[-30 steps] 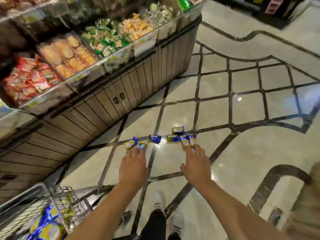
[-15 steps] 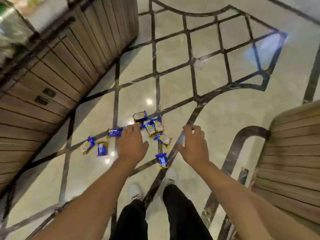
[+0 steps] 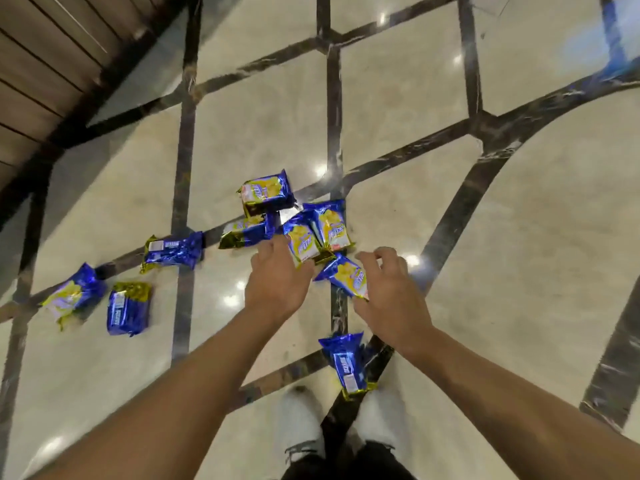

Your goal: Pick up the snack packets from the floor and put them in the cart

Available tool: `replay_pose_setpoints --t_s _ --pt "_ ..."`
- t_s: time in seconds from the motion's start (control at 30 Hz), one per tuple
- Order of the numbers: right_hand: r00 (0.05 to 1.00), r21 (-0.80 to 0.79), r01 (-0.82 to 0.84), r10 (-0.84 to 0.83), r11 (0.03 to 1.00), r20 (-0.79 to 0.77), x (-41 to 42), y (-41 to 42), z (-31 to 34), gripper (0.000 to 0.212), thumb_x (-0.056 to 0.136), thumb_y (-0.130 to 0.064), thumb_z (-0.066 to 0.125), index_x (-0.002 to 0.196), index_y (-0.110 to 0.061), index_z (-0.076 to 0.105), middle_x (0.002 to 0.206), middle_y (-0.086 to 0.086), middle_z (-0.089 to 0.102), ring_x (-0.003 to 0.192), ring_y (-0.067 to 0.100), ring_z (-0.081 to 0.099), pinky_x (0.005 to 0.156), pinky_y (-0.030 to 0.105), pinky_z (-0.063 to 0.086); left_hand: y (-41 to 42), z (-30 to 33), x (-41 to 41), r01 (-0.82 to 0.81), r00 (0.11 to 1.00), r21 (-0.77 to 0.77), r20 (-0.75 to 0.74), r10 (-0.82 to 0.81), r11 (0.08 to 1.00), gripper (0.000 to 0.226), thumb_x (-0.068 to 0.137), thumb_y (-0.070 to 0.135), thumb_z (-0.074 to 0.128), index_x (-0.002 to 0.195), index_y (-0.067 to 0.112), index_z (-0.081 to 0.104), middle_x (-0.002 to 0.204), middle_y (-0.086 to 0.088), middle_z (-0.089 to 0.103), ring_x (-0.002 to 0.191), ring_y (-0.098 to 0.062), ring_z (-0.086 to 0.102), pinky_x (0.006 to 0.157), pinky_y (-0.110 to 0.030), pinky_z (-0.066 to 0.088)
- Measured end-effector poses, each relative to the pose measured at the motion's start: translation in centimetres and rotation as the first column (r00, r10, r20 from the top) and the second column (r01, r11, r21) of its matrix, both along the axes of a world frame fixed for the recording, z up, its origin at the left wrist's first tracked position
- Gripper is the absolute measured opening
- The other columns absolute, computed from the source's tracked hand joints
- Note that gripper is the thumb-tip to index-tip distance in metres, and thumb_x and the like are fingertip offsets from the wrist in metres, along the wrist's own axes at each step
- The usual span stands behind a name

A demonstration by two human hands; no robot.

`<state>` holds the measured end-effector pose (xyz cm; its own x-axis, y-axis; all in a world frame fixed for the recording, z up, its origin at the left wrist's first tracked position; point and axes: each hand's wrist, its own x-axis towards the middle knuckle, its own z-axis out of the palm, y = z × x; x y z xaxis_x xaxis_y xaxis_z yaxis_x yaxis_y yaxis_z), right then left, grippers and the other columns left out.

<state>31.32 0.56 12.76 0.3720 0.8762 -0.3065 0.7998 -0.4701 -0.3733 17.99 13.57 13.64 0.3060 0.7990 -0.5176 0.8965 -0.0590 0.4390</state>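
Observation:
Several blue-and-yellow snack packets lie scattered on the glossy tiled floor. A cluster sits at the middle: one packet [image 3: 266, 192] farthest away, another [image 3: 247, 233] left of my fingers, and two overlapping ones [image 3: 330, 225]. My left hand [image 3: 277, 282] reaches down, and its fingertips touch the near packet [image 3: 304, 244] of that cluster. My right hand [image 3: 389, 292] hovers with bent fingers over a tilted packet [image 3: 346, 275], holding nothing. Another packet [image 3: 346, 365] lies by my feet. Three more [image 3: 173, 251] [image 3: 129, 308] [image 3: 72, 294] lie to the left. The cart is out of view.
A wooden-panelled display base [image 3: 38, 64] fills the top left corner. My white shoes [image 3: 298, 420] stand at the bottom middle. Dark inlay strips [image 3: 183, 140] cross the pale floor, which stretches open to the right.
My view has dropped closer to the floor and the shelves and cart have left the frame. Both hands have come down onto the middle cluster of packets.

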Motion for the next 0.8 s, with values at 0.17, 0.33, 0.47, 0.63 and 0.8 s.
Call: replay_pose_setpoints --t_s 0.17,0.33,0.47,0.63,0.8 --pt "0.978 -0.017 -0.188 0.189 0.982 0.086 0.4 1.5 -12.8 0.087 0.064 -0.040 0.081 0.139 -0.028 0.038 0.134 0.012 0.041 0.104 0.030 0.051 0.078 0.040 0.048 2.4 -13.0 1.4 -0.037 0.998 -0.018 0.051 0.038 0.999 0.060 0.092 0.044 0.054 0.144 0.028 0.029 0.145 -0.012 0.026 0.133 -0.035 0.031 0.104 -0.047 0.034" --pt "0.958 -0.083 -0.245 0.254 0.966 0.132 0.8 1.6 -19.3 0.090 0.058 -0.049 0.082 0.135 -0.028 0.040 0.136 0.013 0.042 0.092 0.031 0.055 0.070 0.039 0.048 3.5 -18.8 3.4 -0.122 0.987 0.009 0.110 0.120 0.993 0.066 0.089 0.046 0.059 0.143 0.025 0.028 0.149 -0.009 0.014 0.132 -0.039 0.030 0.102 -0.047 0.034" --pt "0.965 -0.022 -0.200 0.200 0.980 0.171 0.5 1.7 -20.9 0.085 0.054 -0.019 0.082 0.131 -0.023 0.045 0.128 0.015 0.051 0.077 0.031 0.056 0.058 0.037 0.045 3.4 -20.2 5.0 -0.183 0.968 0.064 0.185 0.169 0.981 0.063 0.080 0.022 0.068 0.133 0.017 0.035 0.142 -0.009 0.018 0.121 -0.039 0.038 0.092 -0.043 0.040" --pt "0.961 -0.014 -0.185 0.184 0.983 0.209 1.2 1.4 -20.1 0.077 0.065 -0.013 0.076 0.132 -0.023 0.039 0.123 0.010 0.054 0.083 0.031 0.055 0.061 0.041 0.048 2.9 -18.4 3.1 -0.093 0.981 0.191 0.183 0.058 0.977 0.055 0.082 0.022 0.066 0.131 0.022 0.041 0.142 -0.007 0.021 0.117 -0.037 0.044 0.092 -0.040 0.042" --pt "0.983 -0.050 -0.120 0.125 0.992 0.136 1.0 1.4 -10.2 0.069 0.080 -0.026 0.070 0.139 -0.025 0.033 0.129 0.006 0.046 0.100 0.030 0.053 0.075 0.042 0.047 1.6 -8.6 -0.9 -0.074 0.989 0.224 0.144 0.042 0.972 0.058 0.075 0.016 0.065 0.129 0.023 0.044 0.144 -0.005 0.019 0.116 -0.037 0.045 0.091 -0.046 0.048"
